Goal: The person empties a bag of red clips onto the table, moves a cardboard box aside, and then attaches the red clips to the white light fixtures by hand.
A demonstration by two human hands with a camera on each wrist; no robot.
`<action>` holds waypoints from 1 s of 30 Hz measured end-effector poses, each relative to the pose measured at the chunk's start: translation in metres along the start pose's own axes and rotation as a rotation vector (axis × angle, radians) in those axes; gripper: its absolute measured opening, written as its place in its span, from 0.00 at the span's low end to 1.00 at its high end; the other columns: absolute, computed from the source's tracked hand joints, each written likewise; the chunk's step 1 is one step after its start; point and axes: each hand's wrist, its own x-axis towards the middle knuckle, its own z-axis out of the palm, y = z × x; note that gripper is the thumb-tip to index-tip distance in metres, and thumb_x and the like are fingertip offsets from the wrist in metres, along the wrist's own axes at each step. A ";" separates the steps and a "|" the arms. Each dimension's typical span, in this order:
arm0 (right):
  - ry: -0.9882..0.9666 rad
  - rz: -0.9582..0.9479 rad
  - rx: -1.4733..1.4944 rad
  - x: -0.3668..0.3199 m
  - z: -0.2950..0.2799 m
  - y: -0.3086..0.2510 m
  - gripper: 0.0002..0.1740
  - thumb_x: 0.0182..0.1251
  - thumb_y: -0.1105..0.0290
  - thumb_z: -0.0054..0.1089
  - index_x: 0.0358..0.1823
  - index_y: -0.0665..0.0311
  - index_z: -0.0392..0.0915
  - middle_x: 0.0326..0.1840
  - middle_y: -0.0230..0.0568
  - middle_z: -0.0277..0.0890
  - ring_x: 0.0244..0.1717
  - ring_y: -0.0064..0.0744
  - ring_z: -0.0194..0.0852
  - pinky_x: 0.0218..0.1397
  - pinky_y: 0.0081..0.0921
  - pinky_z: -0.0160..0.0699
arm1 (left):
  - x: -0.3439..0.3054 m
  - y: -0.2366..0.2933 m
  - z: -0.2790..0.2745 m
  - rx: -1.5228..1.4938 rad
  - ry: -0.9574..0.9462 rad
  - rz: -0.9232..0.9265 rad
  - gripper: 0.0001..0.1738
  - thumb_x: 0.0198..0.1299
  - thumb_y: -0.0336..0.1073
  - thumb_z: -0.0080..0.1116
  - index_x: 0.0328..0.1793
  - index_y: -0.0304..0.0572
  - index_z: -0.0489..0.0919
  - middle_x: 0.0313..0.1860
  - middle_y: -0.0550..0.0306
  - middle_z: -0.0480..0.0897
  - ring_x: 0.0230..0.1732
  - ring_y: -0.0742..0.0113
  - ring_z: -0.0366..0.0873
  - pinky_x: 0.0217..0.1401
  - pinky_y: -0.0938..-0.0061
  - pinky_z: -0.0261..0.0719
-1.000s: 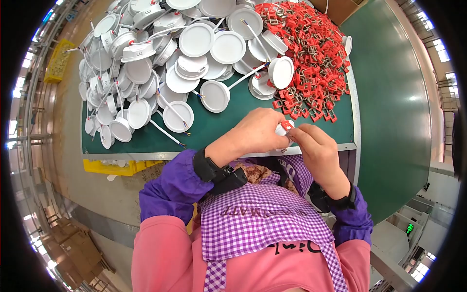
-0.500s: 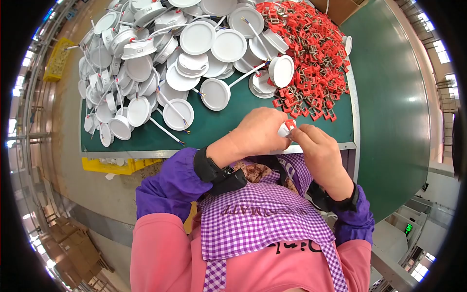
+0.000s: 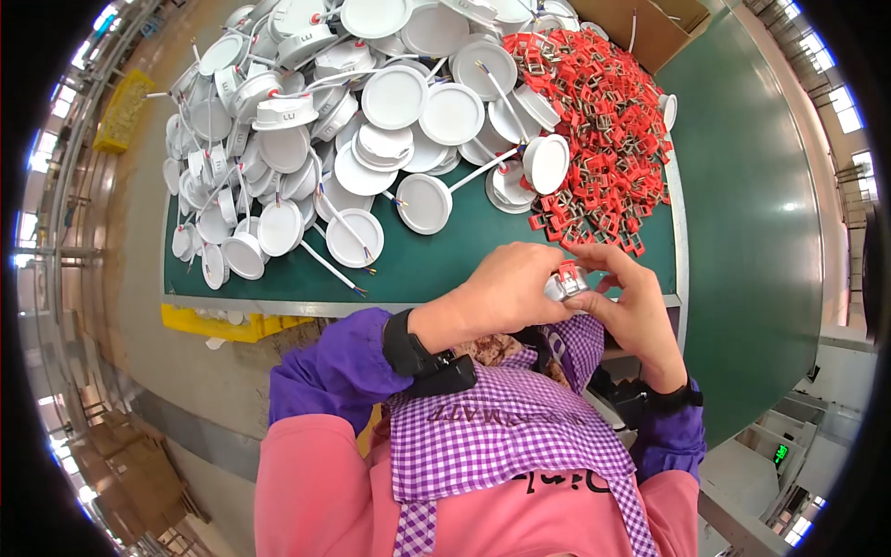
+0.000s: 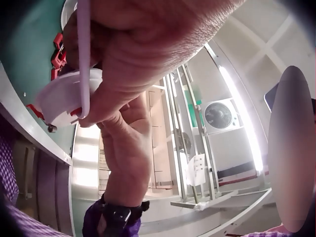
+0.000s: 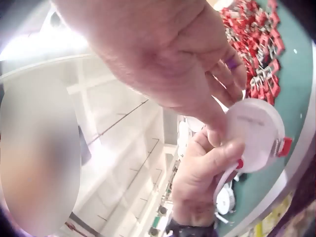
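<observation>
Between both hands, close over the near edge of the table (image 3: 418,265), is a white round downlight (image 5: 252,131) with a red spring clip (image 5: 285,146) on its rim. My left hand (image 3: 515,288) grips the light, its thumb pressed to the body near the red-collared cable outlet. From there a white cable (image 4: 84,54) runs past that hand in the left wrist view. Curled round the other side, my right hand (image 3: 631,302) holds the light between thumb and fingers. In the head view, the hands cover much of the light, and a red clip shows between them.
A big heap of white downlights (image 3: 394,97) with cables covers the table's far left. Beside it lies a pile of red clips (image 3: 603,139), with a cardboard box (image 3: 659,32) behind. A yellow crate (image 3: 232,325) stands below the front edge at left.
The downlight has turned, showing more of its side with the red clip on top. My right hand has gone from fingertips at the clip to a wider hold round the light. The head view has shifted slightly.
</observation>
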 end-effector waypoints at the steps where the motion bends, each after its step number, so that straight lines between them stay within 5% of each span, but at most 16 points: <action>1: -0.020 0.037 0.034 0.001 -0.002 0.002 0.21 0.48 0.74 0.69 0.47 0.64 0.76 0.44 0.38 0.80 0.44 0.27 0.77 0.41 0.23 0.73 | -0.001 0.003 -0.004 -0.157 0.007 -0.041 0.21 0.43 0.45 0.69 0.33 0.35 0.75 0.26 0.49 0.79 0.29 0.56 0.79 0.34 0.67 0.74; 8: -0.006 0.055 0.264 0.012 -0.003 0.022 0.18 0.49 0.75 0.69 0.43 0.67 0.77 0.41 0.33 0.78 0.41 0.21 0.74 0.42 0.21 0.72 | 0.006 0.003 0.003 -0.113 0.111 -0.066 0.22 0.44 0.43 0.70 0.34 0.35 0.71 0.26 0.53 0.79 0.28 0.69 0.78 0.30 0.73 0.73; 10: -0.032 0.089 0.261 0.013 -0.010 0.031 0.25 0.48 0.76 0.69 0.50 0.65 0.75 0.44 0.33 0.78 0.44 0.22 0.74 0.43 0.22 0.72 | 0.008 0.001 0.007 -0.313 0.116 -0.127 0.24 0.41 0.44 0.70 0.32 0.33 0.72 0.28 0.44 0.80 0.31 0.53 0.80 0.33 0.64 0.75; 13: 0.071 0.006 0.655 0.016 -0.023 0.038 0.39 0.47 0.77 0.69 0.64 0.64 0.64 0.49 0.35 0.76 0.52 0.25 0.72 0.46 0.22 0.72 | 0.036 -0.018 0.015 -0.430 0.011 -0.129 0.22 0.45 0.43 0.71 0.36 0.36 0.72 0.27 0.52 0.79 0.28 0.68 0.77 0.30 0.73 0.74; 14: 0.205 -0.059 0.666 0.019 -0.027 0.040 0.31 0.54 0.76 0.65 0.61 0.67 0.66 0.48 0.38 0.76 0.49 0.26 0.74 0.44 0.20 0.72 | 0.049 -0.023 0.014 -0.501 -0.026 -0.155 0.20 0.48 0.40 0.71 0.38 0.37 0.72 0.28 0.56 0.79 0.28 0.76 0.76 0.28 0.79 0.73; 15: 0.311 0.009 0.655 0.020 -0.034 0.049 0.27 0.57 0.74 0.63 0.59 0.67 0.67 0.48 0.39 0.76 0.47 0.25 0.75 0.43 0.18 0.73 | 0.061 0.002 -0.011 -0.533 -0.117 -0.333 0.21 0.49 0.42 0.70 0.39 0.37 0.73 0.27 0.58 0.79 0.26 0.77 0.75 0.26 0.80 0.74; 16: 0.414 0.079 0.641 0.021 -0.041 0.060 0.23 0.61 0.73 0.60 0.58 0.68 0.68 0.48 0.40 0.76 0.45 0.25 0.76 0.41 0.17 0.73 | 0.080 0.014 -0.028 -0.571 -0.071 -0.309 0.21 0.50 0.43 0.70 0.39 0.37 0.73 0.25 0.59 0.79 0.23 0.76 0.74 0.23 0.80 0.74; 17: 0.500 0.099 0.547 0.022 -0.042 0.066 0.18 0.65 0.72 0.57 0.55 0.67 0.70 0.47 0.40 0.77 0.41 0.23 0.77 0.38 0.15 0.73 | 0.113 0.006 -0.033 -0.684 0.087 -0.054 0.18 0.54 0.41 0.67 0.40 0.38 0.72 0.27 0.57 0.79 0.25 0.74 0.77 0.23 0.79 0.75; 20: 0.565 0.086 0.652 0.018 -0.030 0.056 0.18 0.65 0.71 0.58 0.55 0.66 0.71 0.46 0.39 0.78 0.41 0.23 0.77 0.36 0.15 0.72 | 0.179 0.057 -0.104 -1.332 -0.024 0.467 0.13 0.60 0.36 0.60 0.45 0.35 0.74 0.36 0.56 0.79 0.41 0.71 0.78 0.43 0.74 0.79; 23: 0.471 0.120 0.603 0.009 -0.019 0.063 0.16 0.64 0.71 0.58 0.53 0.67 0.73 0.42 0.37 0.79 0.38 0.24 0.77 0.37 0.18 0.73 | 0.183 0.069 -0.128 -1.301 0.120 0.561 0.15 0.59 0.33 0.59 0.50 0.34 0.75 0.41 0.56 0.80 0.43 0.68 0.78 0.49 0.70 0.78; 25: 0.435 0.166 0.579 0.005 -0.014 0.071 0.14 0.64 0.72 0.58 0.50 0.68 0.74 0.40 0.37 0.79 0.37 0.23 0.77 0.37 0.19 0.73 | 0.158 0.061 -0.124 -0.477 0.171 0.464 0.18 0.55 0.28 0.57 0.53 0.37 0.76 0.46 0.54 0.79 0.43 0.60 0.79 0.52 0.67 0.77; 26: 0.405 0.179 0.484 0.003 -0.013 0.076 0.12 0.63 0.72 0.58 0.47 0.69 0.76 0.38 0.36 0.79 0.36 0.23 0.77 0.37 0.20 0.73 | 0.147 0.050 -0.120 -0.476 0.162 0.451 0.18 0.55 0.28 0.57 0.53 0.37 0.76 0.46 0.54 0.79 0.43 0.60 0.79 0.52 0.67 0.77; 28: 0.368 0.194 0.397 0.004 -0.010 0.080 0.10 0.62 0.73 0.59 0.43 0.69 0.77 0.36 0.36 0.80 0.35 0.22 0.76 0.36 0.20 0.73 | 0.126 0.026 -0.106 0.342 -0.129 0.435 0.23 0.48 0.24 0.56 0.54 0.43 0.76 0.52 0.53 0.77 0.53 0.56 0.75 0.59 0.60 0.70; 30: 0.368 0.102 0.133 0.008 -0.002 0.077 0.08 0.60 0.75 0.60 0.40 0.68 0.79 0.34 0.37 0.80 0.34 0.23 0.76 0.35 0.21 0.73 | 0.098 0.012 -0.091 0.901 -0.182 0.393 0.27 0.43 0.24 0.56 0.55 0.46 0.76 0.58 0.51 0.73 0.66 0.54 0.64 0.68 0.51 0.57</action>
